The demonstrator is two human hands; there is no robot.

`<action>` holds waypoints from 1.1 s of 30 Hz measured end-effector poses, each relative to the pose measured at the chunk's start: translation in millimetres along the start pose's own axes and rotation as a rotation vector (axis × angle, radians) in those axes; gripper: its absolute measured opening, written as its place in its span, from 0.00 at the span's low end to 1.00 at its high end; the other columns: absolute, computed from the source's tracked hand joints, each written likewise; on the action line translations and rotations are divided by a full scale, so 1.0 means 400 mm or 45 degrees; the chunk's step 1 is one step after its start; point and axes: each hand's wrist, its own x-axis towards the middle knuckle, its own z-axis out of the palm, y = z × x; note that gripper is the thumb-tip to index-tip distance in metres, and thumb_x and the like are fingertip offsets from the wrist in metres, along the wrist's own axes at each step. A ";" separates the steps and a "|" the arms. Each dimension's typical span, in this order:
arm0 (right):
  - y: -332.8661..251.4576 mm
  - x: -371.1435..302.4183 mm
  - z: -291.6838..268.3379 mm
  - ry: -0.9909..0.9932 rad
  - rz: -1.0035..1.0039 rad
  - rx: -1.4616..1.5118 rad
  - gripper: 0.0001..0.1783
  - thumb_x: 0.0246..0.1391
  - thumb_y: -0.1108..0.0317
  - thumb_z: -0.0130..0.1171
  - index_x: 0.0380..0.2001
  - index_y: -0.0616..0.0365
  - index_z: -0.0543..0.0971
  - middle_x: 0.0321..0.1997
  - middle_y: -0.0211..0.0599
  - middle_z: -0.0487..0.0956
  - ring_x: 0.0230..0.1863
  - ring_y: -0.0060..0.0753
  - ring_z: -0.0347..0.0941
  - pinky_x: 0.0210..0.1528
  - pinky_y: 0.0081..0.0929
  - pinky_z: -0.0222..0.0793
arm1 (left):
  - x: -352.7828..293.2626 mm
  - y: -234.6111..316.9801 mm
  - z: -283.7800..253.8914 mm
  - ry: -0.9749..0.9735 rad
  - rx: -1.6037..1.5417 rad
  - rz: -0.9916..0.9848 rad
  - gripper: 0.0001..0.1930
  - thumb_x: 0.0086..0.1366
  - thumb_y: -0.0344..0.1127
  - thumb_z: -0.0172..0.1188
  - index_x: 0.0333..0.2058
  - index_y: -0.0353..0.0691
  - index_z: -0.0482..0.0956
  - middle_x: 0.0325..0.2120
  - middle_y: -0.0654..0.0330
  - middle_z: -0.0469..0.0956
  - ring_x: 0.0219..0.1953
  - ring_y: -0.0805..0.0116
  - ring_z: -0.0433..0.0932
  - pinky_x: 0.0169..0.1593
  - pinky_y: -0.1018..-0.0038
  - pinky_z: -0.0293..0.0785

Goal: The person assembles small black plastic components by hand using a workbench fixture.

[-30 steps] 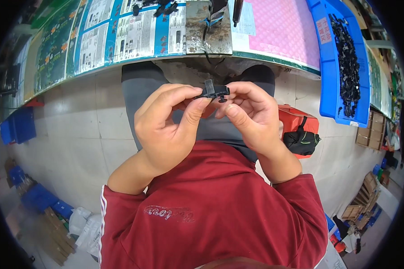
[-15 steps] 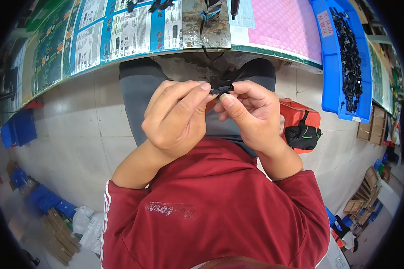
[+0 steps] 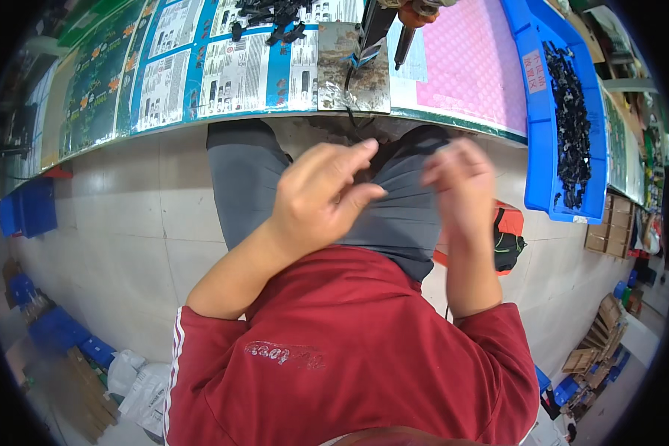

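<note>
Draws right hand [image 3: 464,186] away from left hand [image 3: 321,192] since the earlier frame, with left fingers [image 3: 358,154] apart, right ones too blurred to tell, black pieces [image 3: 267,10] at eleven o'clock, seemingly between grips, calling for a fresh pinch.

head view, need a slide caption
Left hand and blurred right hand apart over grey trousers, with a blue bin of black parts at right.
</note>
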 end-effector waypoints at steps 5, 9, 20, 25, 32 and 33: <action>-0.259 0.132 -0.229 0.133 -0.421 0.573 0.31 0.67 0.50 0.49 0.56 0.71 0.67 0.40 0.35 0.75 0.35 0.23 0.65 0.37 0.24 0.63 | 0.085 -0.115 -0.049 0.173 0.299 -0.173 0.13 0.58 0.26 0.67 0.43 0.35 0.81 0.29 0.59 0.80 0.24 0.75 0.74 0.25 0.80 0.69; -0.232 0.203 -0.201 0.065 -0.424 0.150 0.22 0.66 0.62 0.53 0.55 0.69 0.71 0.36 0.32 0.76 0.33 0.20 0.68 0.38 0.22 0.65 | 0.179 -0.285 -0.073 0.262 0.686 -0.145 0.15 0.57 0.31 0.67 0.43 0.34 0.81 0.34 0.52 0.79 0.29 0.57 0.78 0.36 0.65 0.76; 0.014 0.620 -0.038 0.216 -0.770 -1.469 0.19 0.49 0.60 0.68 0.41 0.61 0.83 0.33 0.43 0.82 0.35 0.40 0.79 0.41 0.33 0.75 | 0.209 -0.362 -0.078 0.248 0.922 -0.090 0.09 0.55 0.27 0.67 0.35 0.32 0.82 0.28 0.49 0.78 0.29 0.49 0.77 0.35 0.61 0.73; 0.032 0.689 -0.011 0.315 -0.894 -1.636 0.17 0.50 0.58 0.66 0.41 0.55 0.85 0.37 0.44 0.81 0.40 0.48 0.78 0.42 0.41 0.74 | 0.177 -0.344 -0.085 0.315 0.820 -0.174 0.11 0.56 0.25 0.66 0.38 0.31 0.81 0.28 0.50 0.77 0.27 0.52 0.78 0.32 0.62 0.73; 0.050 0.707 -0.036 0.328 -0.879 -1.605 0.10 0.52 0.61 0.62 0.33 0.54 0.85 0.37 0.45 0.79 0.42 0.52 0.76 0.44 0.45 0.71 | 0.183 -0.385 -0.085 0.351 0.839 0.001 0.12 0.57 0.26 0.68 0.41 0.34 0.82 0.29 0.56 0.78 0.23 0.66 0.73 0.30 0.71 0.72; 0.056 0.710 -0.030 0.325 -0.899 -1.484 0.10 0.52 0.61 0.63 0.31 0.55 0.85 0.37 0.44 0.79 0.41 0.51 0.76 0.44 0.44 0.70 | 0.180 -0.394 -0.090 0.355 0.831 0.073 0.12 0.58 0.26 0.68 0.41 0.34 0.82 0.30 0.56 0.78 0.23 0.66 0.73 0.30 0.72 0.72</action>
